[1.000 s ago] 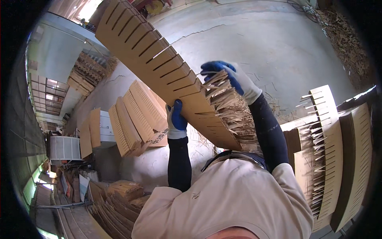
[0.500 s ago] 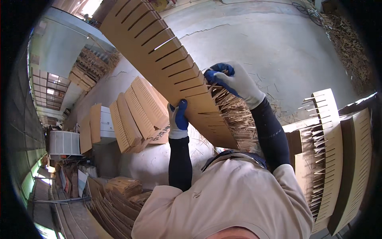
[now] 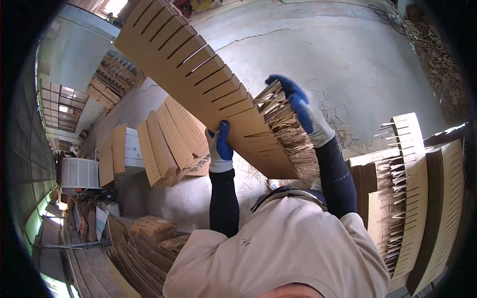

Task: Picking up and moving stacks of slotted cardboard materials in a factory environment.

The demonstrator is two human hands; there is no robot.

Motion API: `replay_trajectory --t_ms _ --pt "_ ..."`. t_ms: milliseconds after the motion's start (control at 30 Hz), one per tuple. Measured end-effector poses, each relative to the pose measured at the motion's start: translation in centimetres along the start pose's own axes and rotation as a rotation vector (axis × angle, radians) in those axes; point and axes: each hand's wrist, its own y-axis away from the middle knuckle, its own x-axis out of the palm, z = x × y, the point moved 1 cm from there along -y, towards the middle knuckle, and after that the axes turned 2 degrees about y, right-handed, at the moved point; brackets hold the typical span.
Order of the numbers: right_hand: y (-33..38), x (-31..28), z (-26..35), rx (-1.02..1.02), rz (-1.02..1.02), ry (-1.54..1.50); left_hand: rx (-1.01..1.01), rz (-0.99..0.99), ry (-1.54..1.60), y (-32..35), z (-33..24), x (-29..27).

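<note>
A thick stack of slotted cardboard sheets [image 3: 198,84] slants up and to the left in front of me. My left hand [image 3: 220,146], in a grey and blue work glove, is closed on its lower left side, thumb lying on the face. From the lower right edge of the stack sticks a fringe of narrow cardboard strips [image 3: 293,134]. Beside that fringe is my right hand [image 3: 304,109], gloved alike, with its fingers stretched out and somewhat blurred. Its fingertips are close to the strip ends; whether they touch is hard to tell. Along the stack's upper part the slots are open.
On the right stand more slotted cardboard stacks [image 3: 437,198], one with strips poking out. Other stacks [image 3: 171,139] lie on the left, near a white cabinet [image 3: 134,151]. Flat cardboard [image 3: 144,263] leans at lower left. Scrap strips heap up [image 3: 437,64] at the far right.
My right hand has opened and moved off the stack's edge to the right, its fingers now extended. The strips there spread out further. The stack has shifted slightly left in my left hand.
</note>
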Motion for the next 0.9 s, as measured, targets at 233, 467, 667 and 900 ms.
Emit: replay_trajectory --t_ms 233,467,667,900 --pt "-0.1 1.3 0.0 0.272 0.112 -0.013 0.004 0.031 -0.177 0.3 -3.1 2.8" --pt "-1.8 2.6 -1.0 0.263 -0.088 0.100 0.018 -0.004 -0.199 1.1 -3.5 3.4" --pt "-0.3 3.4 -3.2 -0.048 -0.305 0.380 -0.001 -0.002 -0.232 1.1 -3.3 3.6" --pt "-0.5 3.7 -2.6 -0.105 -0.460 0.754 0.092 -0.036 -0.227 1.6 -3.1 5.3"
